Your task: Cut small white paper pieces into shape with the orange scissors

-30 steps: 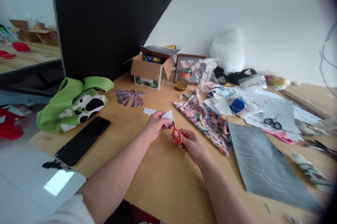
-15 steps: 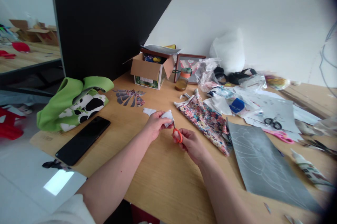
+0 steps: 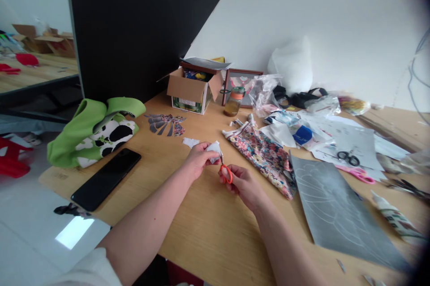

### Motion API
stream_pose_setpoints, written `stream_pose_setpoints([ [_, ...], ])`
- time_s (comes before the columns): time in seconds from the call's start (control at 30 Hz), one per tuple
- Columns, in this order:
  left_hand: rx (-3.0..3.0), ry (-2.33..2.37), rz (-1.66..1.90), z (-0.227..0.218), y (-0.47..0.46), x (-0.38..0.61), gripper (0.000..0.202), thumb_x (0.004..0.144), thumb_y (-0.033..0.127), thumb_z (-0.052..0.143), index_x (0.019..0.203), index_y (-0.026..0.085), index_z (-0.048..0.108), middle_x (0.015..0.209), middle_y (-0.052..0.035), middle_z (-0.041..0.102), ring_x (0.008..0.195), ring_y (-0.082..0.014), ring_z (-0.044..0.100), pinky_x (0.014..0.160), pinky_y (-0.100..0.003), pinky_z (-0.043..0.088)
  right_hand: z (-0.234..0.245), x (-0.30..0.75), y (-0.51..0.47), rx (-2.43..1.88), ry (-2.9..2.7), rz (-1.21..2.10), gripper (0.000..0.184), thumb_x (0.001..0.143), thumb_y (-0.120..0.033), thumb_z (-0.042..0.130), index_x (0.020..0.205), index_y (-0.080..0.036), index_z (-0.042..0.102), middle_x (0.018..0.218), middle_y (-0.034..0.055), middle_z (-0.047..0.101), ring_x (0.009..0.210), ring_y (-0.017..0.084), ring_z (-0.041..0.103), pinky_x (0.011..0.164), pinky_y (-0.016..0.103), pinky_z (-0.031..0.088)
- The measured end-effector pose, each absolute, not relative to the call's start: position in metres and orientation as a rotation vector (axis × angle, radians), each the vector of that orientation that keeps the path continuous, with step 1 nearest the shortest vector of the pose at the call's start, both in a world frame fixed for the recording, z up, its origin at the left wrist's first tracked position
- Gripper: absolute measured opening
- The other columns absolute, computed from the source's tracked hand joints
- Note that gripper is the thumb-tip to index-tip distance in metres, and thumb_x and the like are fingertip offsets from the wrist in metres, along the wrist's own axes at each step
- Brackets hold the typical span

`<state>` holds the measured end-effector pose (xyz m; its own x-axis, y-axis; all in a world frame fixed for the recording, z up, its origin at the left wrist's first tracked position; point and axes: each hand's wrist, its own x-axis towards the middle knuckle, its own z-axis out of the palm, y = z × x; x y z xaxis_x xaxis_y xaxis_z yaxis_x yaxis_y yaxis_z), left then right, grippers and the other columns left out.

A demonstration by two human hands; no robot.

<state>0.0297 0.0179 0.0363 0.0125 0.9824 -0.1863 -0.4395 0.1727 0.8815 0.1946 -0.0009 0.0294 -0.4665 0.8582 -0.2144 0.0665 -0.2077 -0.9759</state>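
Note:
Pinched in my left hand (image 3: 199, 160) is a small whitish piece (image 3: 213, 147), paper or fabric, held above the table. My right hand (image 3: 240, 183) has its fingers in the orange handles of a pair of scissors (image 3: 227, 174). The blades point up at the edge of the whitish piece, close to my left fingertips; whether they are parted is too small to tell. A second white scrap (image 3: 191, 142) lies on the table just beyond my left hand. To the right of the scissors lies a folded floral fabric (image 3: 260, 153).
A black phone (image 3: 106, 179) and a green panda-print bag (image 3: 97, 133) lie left. Behind are patterned cut pieces (image 3: 165, 124), a cardboard box (image 3: 191, 88) and a jar (image 3: 234, 102). Right are a grey sheet with drawn lines (image 3: 339, 205), black-handled scissors (image 3: 348, 158), pink scissors (image 3: 359, 174) and a glue bottle (image 3: 396, 218).
The scissors have shifted very slightly in my right hand, their handles a touch to the left. My left hand and the whitish piece stay nearly in place.

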Motion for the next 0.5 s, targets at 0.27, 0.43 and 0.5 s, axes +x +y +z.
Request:
stream_pose_setpoints([
  [0.27, 0.758, 0.965, 1.268, 0.033, 0.019, 0.0306, 0.019, 0.06, 0.009, 0.069, 0.074, 0.013, 0.058, 0.063, -0.0008, 0.062, 0.052, -0.0109, 0.058, 0.056, -0.025, 0.047, 0.0327, 0.1944, -0.0019, -1.12, -1.475, 1.735, 0.051, 0.068, -0.066, 0.071, 0.07, -0.017, 0.059, 0.065, 0.0, 0.056, 0.047, 0.008, 0.038, 0.044, 0.023, 0.022],
  [0.43, 0.76, 0.989, 1.272, 0.0335, 0.019, 0.0311, 0.019, 0.06, 0.009, 0.068, 0.074, 0.013, 0.057, 0.062, -0.0004, 0.062, 0.052, -0.0109, 0.058, 0.056, -0.025, 0.047, 0.0313, 0.1944, -0.0013, -1.103, -1.478, 1.716, 0.052, 0.068, -0.066, 0.071, 0.071, -0.016, 0.059, 0.065, 0.0004, 0.057, 0.047, 0.007, 0.038, 0.044, 0.022, 0.022],
  [0.5, 0.762, 0.993, 1.272, 0.0338, 0.0189, 0.0311, 0.019, 0.059, 0.009, 0.068, 0.074, 0.013, 0.057, 0.062, -0.0002, 0.062, 0.052, -0.0108, 0.058, 0.056, -0.025, 0.047, 0.0301, 0.1945, -0.0011, -1.099, -1.484, 1.705, 0.052, 0.068, -0.066, 0.071, 0.071, -0.015, 0.059, 0.064, 0.0002, 0.056, 0.046, 0.007, 0.037, 0.044, 0.022, 0.022],
])
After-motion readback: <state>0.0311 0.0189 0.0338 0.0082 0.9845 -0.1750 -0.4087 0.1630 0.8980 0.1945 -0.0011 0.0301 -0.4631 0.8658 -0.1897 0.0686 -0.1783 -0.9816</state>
